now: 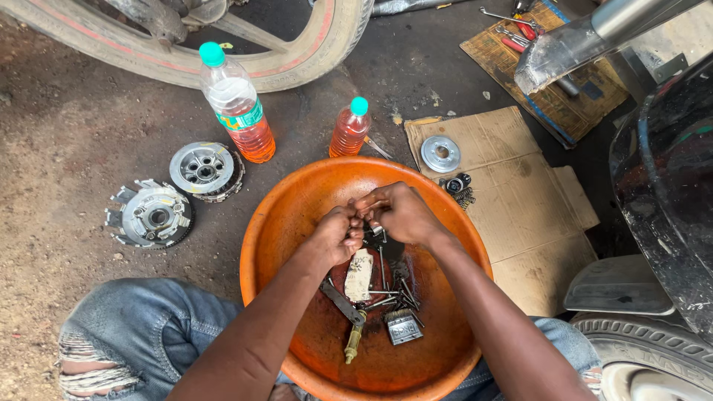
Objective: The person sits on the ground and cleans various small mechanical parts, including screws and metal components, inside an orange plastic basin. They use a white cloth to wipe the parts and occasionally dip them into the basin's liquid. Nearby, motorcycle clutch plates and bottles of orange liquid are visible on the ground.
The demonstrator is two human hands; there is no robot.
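I see left hand [338,236] and right hand [397,212] meeting over the orange basin [282,223], fingers curled tight on a small metal part [376,231], mostly hidden, dark, wet.

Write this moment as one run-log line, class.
left hand: shut on small part | right hand: shut on small part | over orange basin | bolts, brush inside

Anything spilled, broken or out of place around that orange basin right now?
Nothing looks spilled or broken. Both bottles stand upright and capped, and loose bolts lie inside the orange basin. Both hands work a small part above it.
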